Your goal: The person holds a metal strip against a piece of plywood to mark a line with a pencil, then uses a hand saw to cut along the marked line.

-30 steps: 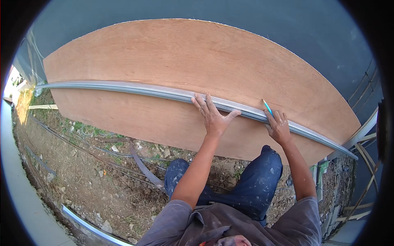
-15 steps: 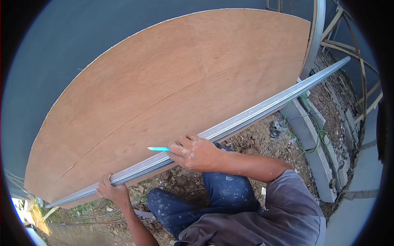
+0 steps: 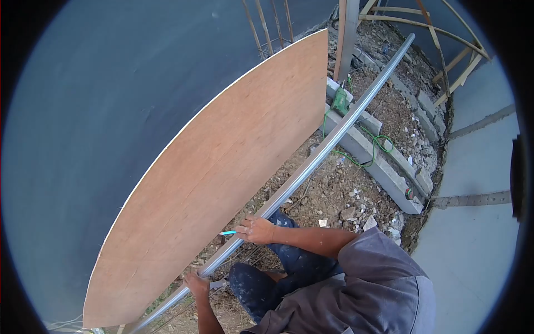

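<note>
A long, shiny metal channel [image 3: 311, 162] runs diagonally from the lower left to the upper right, in front of my body. My left hand [image 3: 197, 283] is closed around its lower part. Higher up, my right hand [image 3: 257, 230] is on the same channel, with a light-blue pencil [image 3: 228, 232] pinched in its fingers and the tip pointing left. Beyond the channel is a large plywood sheet [image 3: 217, 161] with a curved far edge. A strip of ground shows between the sheet's straight edge and most of the channel.
A green power tool [image 3: 340, 101] with a green cord lies by concrete beams [image 3: 367, 156] at the right. Rubble [image 3: 345, 195] covers the ground. Thin rods [image 3: 267, 28] stand behind the plywood, beside water [image 3: 139, 83]. Wooden strips [image 3: 428, 22] and a pale wall [image 3: 473, 167] are at the right.
The metal channel has come off the plywood surface towards my body, both hands moving with it. The view has shifted, so the plywood appears farther left and steeper. The pencil stays in my right hand.
</note>
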Demonstrator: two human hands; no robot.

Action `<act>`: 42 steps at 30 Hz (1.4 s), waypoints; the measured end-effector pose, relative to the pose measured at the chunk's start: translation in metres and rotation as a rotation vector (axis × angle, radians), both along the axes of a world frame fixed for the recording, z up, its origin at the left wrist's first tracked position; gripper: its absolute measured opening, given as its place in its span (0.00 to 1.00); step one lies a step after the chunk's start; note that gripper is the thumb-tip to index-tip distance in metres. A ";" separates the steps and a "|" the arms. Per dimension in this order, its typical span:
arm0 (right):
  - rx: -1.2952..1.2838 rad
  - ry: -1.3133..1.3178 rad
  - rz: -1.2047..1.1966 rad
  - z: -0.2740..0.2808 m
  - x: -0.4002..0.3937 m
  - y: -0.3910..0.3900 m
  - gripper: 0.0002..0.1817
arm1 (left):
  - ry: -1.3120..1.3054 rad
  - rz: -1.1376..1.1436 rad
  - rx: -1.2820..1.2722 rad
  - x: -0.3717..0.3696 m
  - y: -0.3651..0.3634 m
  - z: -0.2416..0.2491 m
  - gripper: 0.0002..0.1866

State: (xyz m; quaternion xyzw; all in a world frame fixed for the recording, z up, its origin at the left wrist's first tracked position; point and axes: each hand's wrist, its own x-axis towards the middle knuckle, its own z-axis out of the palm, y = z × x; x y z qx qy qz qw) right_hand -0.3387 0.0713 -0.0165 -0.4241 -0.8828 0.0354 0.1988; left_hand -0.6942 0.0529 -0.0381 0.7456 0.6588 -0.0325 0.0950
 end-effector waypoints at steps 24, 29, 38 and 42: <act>-0.593 1.431 -0.920 0.267 0.131 -0.219 0.31 | -0.640 -0.449 -0.304 0.317 -0.068 0.371 0.26; -0.970 1.407 -0.189 0.250 0.120 -0.197 0.39 | -0.762 -0.603 -0.353 0.502 -0.045 0.425 0.25; -0.089 2.000 -0.538 0.375 0.292 -0.135 0.09 | -0.991 -0.956 0.108 0.640 -0.041 0.507 0.51; -0.014 2.034 -0.673 0.466 0.428 -0.110 0.07 | -0.742 -0.867 -0.145 0.521 -0.064 0.413 0.58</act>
